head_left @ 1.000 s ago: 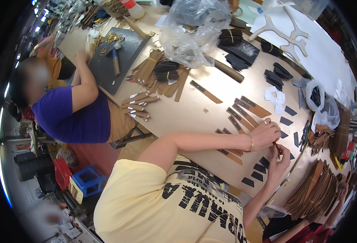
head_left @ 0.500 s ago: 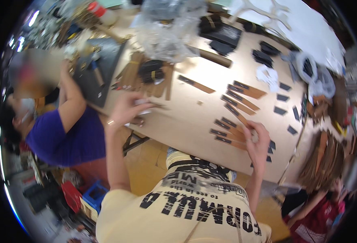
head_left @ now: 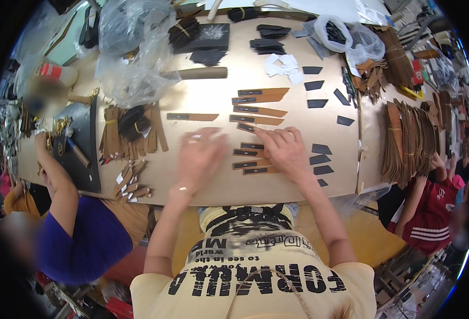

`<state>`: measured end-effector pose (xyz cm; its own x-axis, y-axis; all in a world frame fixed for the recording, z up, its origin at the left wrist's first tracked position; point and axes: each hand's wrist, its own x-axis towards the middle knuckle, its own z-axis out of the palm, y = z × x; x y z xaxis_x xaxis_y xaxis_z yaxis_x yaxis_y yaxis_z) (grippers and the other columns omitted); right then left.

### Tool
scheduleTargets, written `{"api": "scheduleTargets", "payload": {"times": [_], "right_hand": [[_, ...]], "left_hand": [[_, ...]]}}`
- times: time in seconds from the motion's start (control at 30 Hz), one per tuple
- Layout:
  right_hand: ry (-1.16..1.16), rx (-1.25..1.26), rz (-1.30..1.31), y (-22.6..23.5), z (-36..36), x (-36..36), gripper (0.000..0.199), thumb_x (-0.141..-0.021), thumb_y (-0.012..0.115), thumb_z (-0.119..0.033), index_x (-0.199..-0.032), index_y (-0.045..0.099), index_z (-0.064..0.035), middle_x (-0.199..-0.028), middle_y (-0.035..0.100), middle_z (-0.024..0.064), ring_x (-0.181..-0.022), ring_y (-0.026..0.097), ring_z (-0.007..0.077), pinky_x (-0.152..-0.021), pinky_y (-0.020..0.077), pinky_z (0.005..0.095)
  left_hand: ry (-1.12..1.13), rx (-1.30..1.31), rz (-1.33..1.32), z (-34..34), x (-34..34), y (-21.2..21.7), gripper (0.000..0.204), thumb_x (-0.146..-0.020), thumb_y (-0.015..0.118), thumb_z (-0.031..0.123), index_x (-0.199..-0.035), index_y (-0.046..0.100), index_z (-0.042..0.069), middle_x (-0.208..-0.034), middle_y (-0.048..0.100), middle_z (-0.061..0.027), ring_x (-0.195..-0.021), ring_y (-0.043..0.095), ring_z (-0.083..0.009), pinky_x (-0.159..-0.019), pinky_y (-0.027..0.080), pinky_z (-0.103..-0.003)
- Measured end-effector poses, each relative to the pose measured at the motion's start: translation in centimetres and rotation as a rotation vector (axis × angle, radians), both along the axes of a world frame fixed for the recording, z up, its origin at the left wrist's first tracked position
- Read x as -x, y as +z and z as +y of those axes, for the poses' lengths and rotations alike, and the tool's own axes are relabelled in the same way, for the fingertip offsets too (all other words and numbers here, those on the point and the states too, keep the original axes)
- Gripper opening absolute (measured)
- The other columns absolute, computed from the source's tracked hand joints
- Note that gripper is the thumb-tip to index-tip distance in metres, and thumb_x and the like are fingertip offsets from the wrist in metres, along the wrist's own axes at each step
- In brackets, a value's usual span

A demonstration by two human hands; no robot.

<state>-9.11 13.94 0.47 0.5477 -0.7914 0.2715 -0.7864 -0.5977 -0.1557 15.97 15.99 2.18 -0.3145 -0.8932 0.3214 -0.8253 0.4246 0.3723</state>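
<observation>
My right hand rests over the row of tan leather strips, fingers bent together on one strip whose black end piece sticks out past the fingertips at a slant. Several more strips with black ends lie above it, such as one strip, and others lie below, partly under the hand. My left hand is over the table to the left of the row, smeared by motion, so its fingers and anything in them cannot be made out. A single strip lies apart, beyond my left hand.
Black slanted pieces lie right of the row. Brown strip bundles and short strips with white ends are at left. Plastic bags and a brown roll lie farther back. Co-workers sit at left and right.
The view has swung, so the table sits straighter. My left hand has moved from beside the left bundles toward the strip row. My right hand stays at the row, now farther over the strips.
</observation>
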Motion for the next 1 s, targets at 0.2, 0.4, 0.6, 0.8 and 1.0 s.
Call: {"api": "scheduleTargets", "payload": {"times": [0.2,0.4,0.6,0.8,1.0], "right_hand": [[0.014,-0.061,-0.231,0.1,-1.8,0.7,0.045,-0.076,0.067,-0.010,-0.120,0.059,-0.0106,-0.083,0.064,0.0017,-0.082,0.063,0.0163,-0.093,0.0439,0.0393],[-0.216,-0.486,-0.844,2.6,0.4,3.6,0.036,-0.080,0.070,-0.006,-0.115,0.062,-0.0088,-0.093,0.071,0.0029,-0.086,0.066,0.0183,-0.096,0.0415,0.0351],[-0.627,-0.250,-0.297,2.6,4.0,10.7,0.037,-0.089,0.067,-0.021,-0.124,0.064,-0.0072,-0.128,0.062,0.0114,-0.123,0.052,0.0293,-0.108,0.0332,0.0442],[-0.601,-0.498,0.045,-0.3,7.4,8.4,0.064,-0.096,0.048,-0.051,-0.147,0.042,-0.0111,-0.161,0.023,0.0105,-0.148,0.021,0.0303,-0.118,0.0169,0.0540],[-0.541,-0.408,-0.071,-0.6,5.9,8.4,0.067,-0.097,0.045,-0.052,-0.150,0.036,-0.0110,-0.161,0.022,0.0111,-0.149,0.017,0.0300,-0.120,0.0113,0.0536]], "left_hand": [[-0.230,-0.076,0.006,-4.1,7.0,-1.5,0.024,-0.083,0.070,0.012,-0.106,0.067,0.013,-0.112,0.065,-0.0038,-0.106,0.060,-0.0245,-0.102,0.034,-0.041],[-0.277,-0.507,0.434,-3.9,7.4,1.3,0.026,-0.087,0.066,0.005,-0.111,0.070,0.011,-0.088,0.068,-0.0071,-0.076,0.064,-0.0219,-0.076,0.050,-0.034],[-0.261,-1.213,0.924,-4.1,9.9,1.7,0.026,-0.098,0.059,0.010,-0.119,0.063,-0.005,-0.094,0.069,-0.0059,-0.088,0.063,-0.0108,-0.082,0.053,-0.025],[-0.294,-1.321,0.983,-4.3,10.6,1.9,0.027,-0.100,0.055,0.010,-0.122,0.060,-0.005,-0.103,0.067,-0.0067,-0.099,0.065,-0.0133,-0.091,0.053,-0.027],[-0.380,-1.336,0.957,-4.6,11.1,2.8,0.026,-0.101,0.055,0.013,-0.119,0.061,-0.004,-0.106,0.067,-0.0072,-0.100,0.065,-0.0136,-0.090,0.053,-0.026]]}}
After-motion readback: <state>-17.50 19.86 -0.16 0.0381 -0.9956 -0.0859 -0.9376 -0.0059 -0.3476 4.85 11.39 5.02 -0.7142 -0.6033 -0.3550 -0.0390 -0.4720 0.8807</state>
